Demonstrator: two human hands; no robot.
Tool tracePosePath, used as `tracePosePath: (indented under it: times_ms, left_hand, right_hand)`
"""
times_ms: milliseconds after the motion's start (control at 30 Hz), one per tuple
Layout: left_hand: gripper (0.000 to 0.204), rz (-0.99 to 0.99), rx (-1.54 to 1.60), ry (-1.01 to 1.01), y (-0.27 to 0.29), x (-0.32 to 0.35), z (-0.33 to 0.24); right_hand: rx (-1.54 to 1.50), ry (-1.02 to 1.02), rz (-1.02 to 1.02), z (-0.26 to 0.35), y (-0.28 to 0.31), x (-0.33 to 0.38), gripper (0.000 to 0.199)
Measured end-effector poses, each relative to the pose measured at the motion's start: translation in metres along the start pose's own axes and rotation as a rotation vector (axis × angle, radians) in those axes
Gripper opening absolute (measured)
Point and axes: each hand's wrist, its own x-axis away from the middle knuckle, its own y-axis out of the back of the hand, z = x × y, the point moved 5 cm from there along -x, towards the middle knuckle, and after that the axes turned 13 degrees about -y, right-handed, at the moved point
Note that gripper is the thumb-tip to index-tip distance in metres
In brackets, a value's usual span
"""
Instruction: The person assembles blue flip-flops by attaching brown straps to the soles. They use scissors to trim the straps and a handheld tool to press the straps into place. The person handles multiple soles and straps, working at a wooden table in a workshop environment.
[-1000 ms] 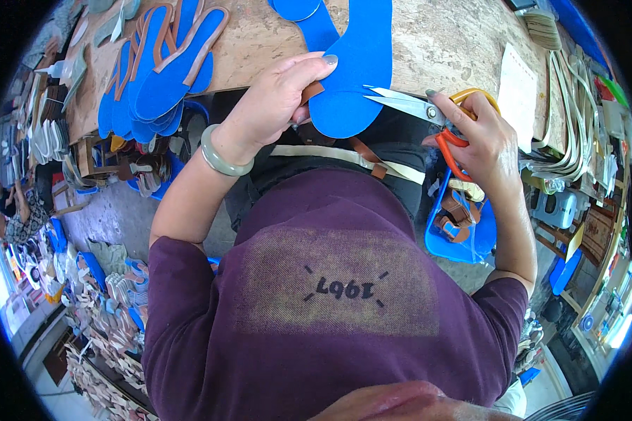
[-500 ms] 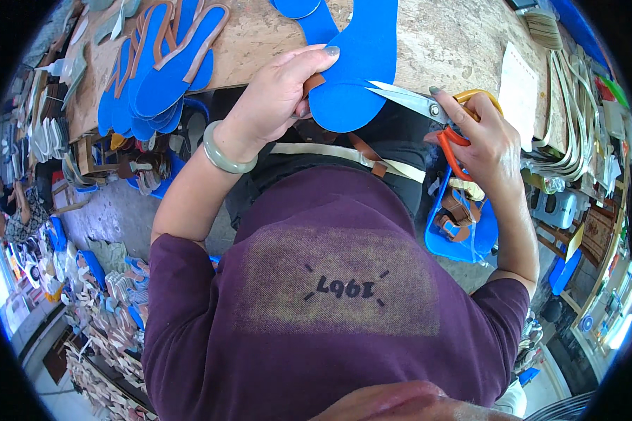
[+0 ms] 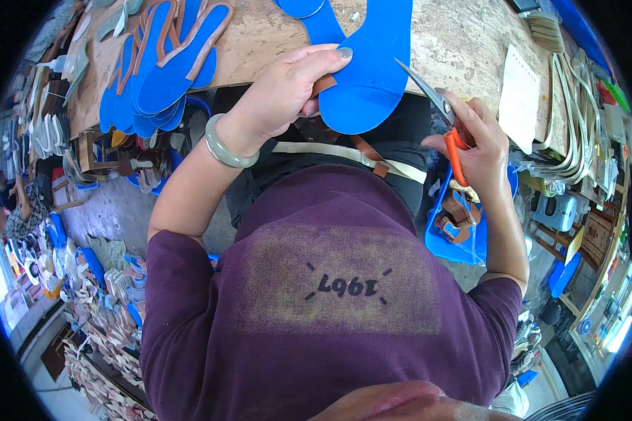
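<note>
The left hand grips the heel end of a flat, felt-like blue insole, its fingers pinched over the rounded edge and a brown leather strap tucked beneath it. The insole lies at the near edge of the rough, pale wooden bench. The right hand is closed around orange-handled scissors, whose metal blades point up toward the insole's side without touching it. A stack of finished blue sandals with tan straps rests farther left on the bench.
</note>
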Motion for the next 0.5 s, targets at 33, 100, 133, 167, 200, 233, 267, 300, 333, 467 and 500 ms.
tracePosePath:
  times_ms: [33, 100, 133, 167, 200, 233, 267, 300, 333, 467, 500]
  left_hand:
    - [0.035, 0.021, 0.007, -0.003, 0.002, -0.002, 0.001]
    - [0.036, 0.034, -0.01, -0.013, 0.004, -0.003, 0.0]
    - [0.036, 0.029, -0.032, -0.024, 0.004, -0.002, 0.0]
    - [0.036, 0.023, -0.054, -0.035, 0.003, -0.001, 0.0]
    - [0.036, 0.03, -0.06, -0.028, 0.002, 0.0, -0.001]
    - [0.035, 0.035, -0.066, -0.018, 0.0, -0.001, -0.003]
    - [0.035, 0.04, -0.073, -0.009, -0.002, -0.001, -0.003]
    - [0.035, 0.027, -0.071, -0.011, -0.004, -0.002, -0.002]
    - [0.034, 0.013, -0.072, -0.013, -0.005, -0.002, -0.001]
    - [0.034, 0.028, -0.058, -0.059, -0.005, -0.003, 0.0]
    - [0.034, 0.027, -0.058, -0.048, -0.004, -0.003, 0.0]
  right_hand:
    - [0.033, 0.009, 0.003, 0.002, 0.003, -0.001, 0.063]
    - [0.099, 0.028, 0.009, 0.005, 0.008, -0.004, 0.063]
    - [0.137, 0.037, 0.006, 0.005, 0.011, -0.004, 0.064]
    - [0.175, 0.047, 0.003, 0.006, 0.013, -0.003, 0.064]
    - [0.214, 0.057, 0.0, 0.006, 0.014, -0.002, 0.064]
    - [0.228, 0.074, -0.003, 0.007, 0.015, -0.002, 0.064]
    - [0.242, 0.092, -0.007, 0.007, 0.015, -0.003, 0.063]
    - [0.257, 0.11, -0.012, 0.008, 0.015, -0.003, 0.062]
    - [0.264, 0.114, -0.012, 0.009, 0.014, -0.003, 0.061]
    - [0.283, 0.124, -0.012, 0.012, 0.014, -0.005, 0.059]
    - [0.285, 0.125, -0.011, 0.012, 0.014, -0.005, 0.058]
